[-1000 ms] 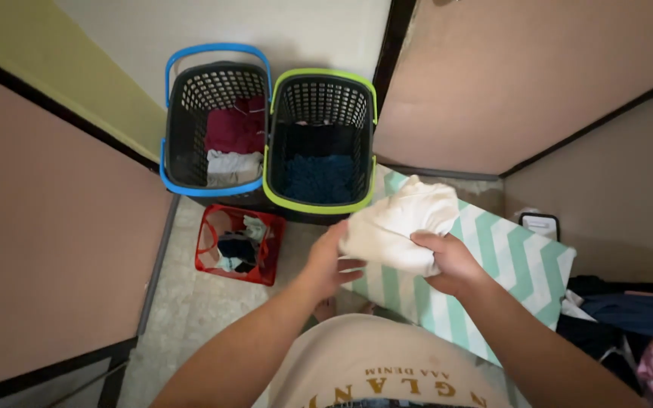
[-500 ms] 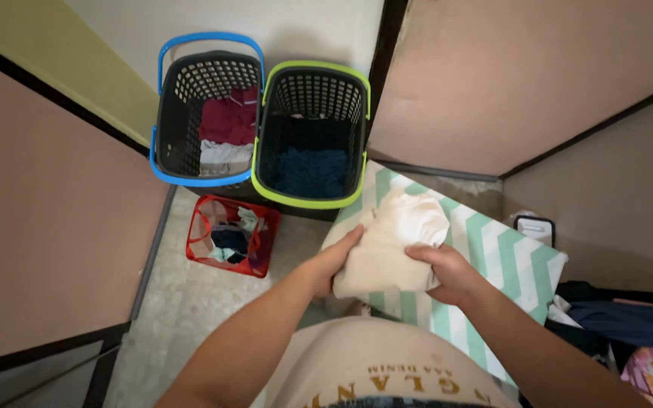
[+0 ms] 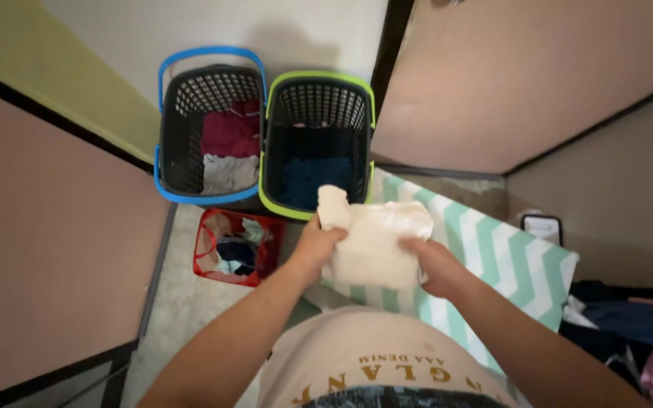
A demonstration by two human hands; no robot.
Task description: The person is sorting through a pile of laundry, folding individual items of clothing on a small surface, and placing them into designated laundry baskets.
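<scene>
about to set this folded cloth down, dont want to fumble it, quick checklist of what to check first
1. Both hands on the cream cloth: ok, left hand grips its left edge, right hand its lower right.
2. Cloth folded compact: not ok, one corner sticks up at the top left.
3. Chevron board bare beside the cloth: ok.
4. Green-rimmed basket has room: ok, only dark blue items at the bottom.
5. Blue-rimmed basket has room: ok, partly filled.
6. Small red basket has room: cannot tell, it looks fairly full.
</scene>
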